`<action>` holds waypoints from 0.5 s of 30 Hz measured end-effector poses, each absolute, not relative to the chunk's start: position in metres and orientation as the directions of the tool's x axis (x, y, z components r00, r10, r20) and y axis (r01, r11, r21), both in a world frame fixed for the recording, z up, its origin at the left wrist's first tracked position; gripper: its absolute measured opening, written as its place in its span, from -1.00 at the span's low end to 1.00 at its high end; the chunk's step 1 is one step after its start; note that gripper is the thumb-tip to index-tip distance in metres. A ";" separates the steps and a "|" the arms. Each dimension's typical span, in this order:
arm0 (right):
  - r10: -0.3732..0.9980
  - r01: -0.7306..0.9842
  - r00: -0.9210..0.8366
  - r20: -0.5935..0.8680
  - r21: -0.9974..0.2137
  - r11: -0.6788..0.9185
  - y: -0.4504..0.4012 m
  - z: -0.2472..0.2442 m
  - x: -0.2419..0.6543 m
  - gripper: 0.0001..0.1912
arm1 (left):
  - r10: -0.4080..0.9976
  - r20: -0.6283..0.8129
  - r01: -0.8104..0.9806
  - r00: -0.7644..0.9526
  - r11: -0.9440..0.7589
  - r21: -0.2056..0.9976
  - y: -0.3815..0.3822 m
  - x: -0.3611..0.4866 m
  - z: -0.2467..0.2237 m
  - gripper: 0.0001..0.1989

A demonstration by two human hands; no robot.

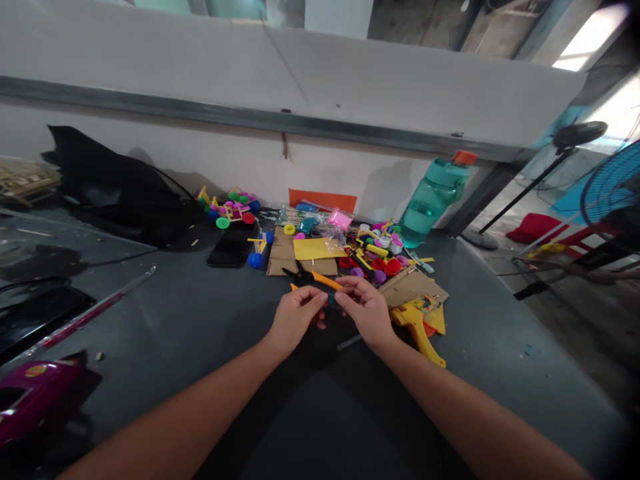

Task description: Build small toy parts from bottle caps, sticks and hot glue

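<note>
Two bare hands, frame centre, fingertips pinched on small blue piece; apparent positioning step, next needing steadiness.

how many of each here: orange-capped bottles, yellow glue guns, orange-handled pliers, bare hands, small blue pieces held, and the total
Orange-capped bottle: 1
Yellow glue gun: 1
Orange-handled pliers: 1
Bare hands: 2 (left hand, right hand)
Small blue piece held: 1
Total: 6
</note>
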State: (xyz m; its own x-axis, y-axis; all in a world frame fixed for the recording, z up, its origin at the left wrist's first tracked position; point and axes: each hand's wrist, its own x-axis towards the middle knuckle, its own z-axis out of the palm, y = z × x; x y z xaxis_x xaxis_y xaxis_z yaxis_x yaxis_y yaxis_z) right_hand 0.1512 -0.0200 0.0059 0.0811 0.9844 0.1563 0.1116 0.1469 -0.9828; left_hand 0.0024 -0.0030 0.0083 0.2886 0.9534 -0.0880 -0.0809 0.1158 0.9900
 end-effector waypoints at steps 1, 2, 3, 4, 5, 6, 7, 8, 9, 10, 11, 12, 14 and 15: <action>0.987 0.094 0.069 0.146 -0.986 0.139 -0.020 0.006 0.151 -0.70 | 0.954 -0.084 -0.073 0.289 0.110 0.991 -0.003 0.003 0.009 -0.77; 0.989 0.080 0.059 0.139 -0.988 0.134 -0.020 0.005 0.151 -0.69 | 0.954 -0.082 -0.064 0.287 0.104 0.992 -0.003 0.003 0.009 -0.77; 0.989 0.068 0.050 0.136 -0.989 0.132 -0.020 0.005 0.152 -0.68 | 0.955 -0.081 -0.057 0.285 0.102 0.993 -0.004 0.003 0.010 -0.77; 0.990 0.059 0.044 0.135 -0.989 0.132 -0.020 0.005 0.152 -0.67 | 0.955 -0.083 -0.054 0.283 0.102 0.993 -0.004 0.003 0.010 -0.77; 0.990 0.053 0.041 0.136 -0.990 0.133 -0.020 0.004 0.152 -0.66 | 0.955 -0.085 -0.054 0.285 0.105 0.993 -0.004 0.003 0.010 -0.77; 0.990 0.049 0.040 0.137 -0.990 0.135 -0.020 0.004 0.151 -0.66 | 0.953 -0.088 -0.059 0.289 0.109 0.992 -0.004 0.003 0.010 -0.77; 0.990 0.046 0.040 0.138 -0.990 0.137 -0.020 0.004 0.151 -0.66 | 0.951 -0.090 -0.068 0.295 0.114 0.991 -0.004 0.003 0.009 -0.77; 0.990 0.043 0.041 0.138 -0.990 0.136 -0.019 0.004 0.151 -0.66 | 0.949 -0.089 -0.080 0.301 0.118 0.990 -0.004 0.003 0.008 -0.77; 0.990 0.040 0.043 0.138 -0.990 0.136 -0.019 0.004 0.151 -0.66 | 0.947 -0.086 -0.091 0.308 0.120 0.989 -0.004 0.003 0.007 -0.77; 0.989 0.036 0.046 0.138 -0.990 0.136 -0.019 0.004 0.151 -0.66 | 0.946 -0.083 -0.099 0.312 0.120 0.988 -0.004 0.003 0.006 -0.77; 0.989 0.030 0.048 0.138 -0.990 0.137 -0.019 0.004 0.151 -0.67 | 0.946 -0.081 -0.102 0.313 0.119 0.988 -0.003 0.003 0.005 -0.77; 0.989 0.020 0.051 0.137 -0.990 0.137 -0.019 0.004 0.151 -0.68 | 0.947 -0.082 -0.099 0.310 0.118 0.988 -0.003 0.003 0.005 -0.78; 0.989 -0.009 0.054 0.135 -0.991 0.136 -0.018 0.004 0.151 -0.70 | 0.949 -0.093 -0.093 0.300 0.126 0.988 -0.002 0.003 0.004 -0.78; 0.990 -0.024 0.057 0.132 -0.991 0.134 -0.018 0.004 0.151 -0.71 | 0.950 -0.102 -0.098 0.294 0.136 0.986 -0.002 0.003 0.004 -0.78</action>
State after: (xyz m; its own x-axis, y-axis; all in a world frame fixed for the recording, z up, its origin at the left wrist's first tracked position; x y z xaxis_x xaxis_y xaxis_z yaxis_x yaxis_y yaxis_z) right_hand 0.1508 -0.0184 0.0042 0.0573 0.9896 0.1322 -0.0239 0.1337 -0.9907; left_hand 0.0032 -0.0015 0.0041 0.2938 0.9505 -0.1015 -0.0981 0.1356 0.9859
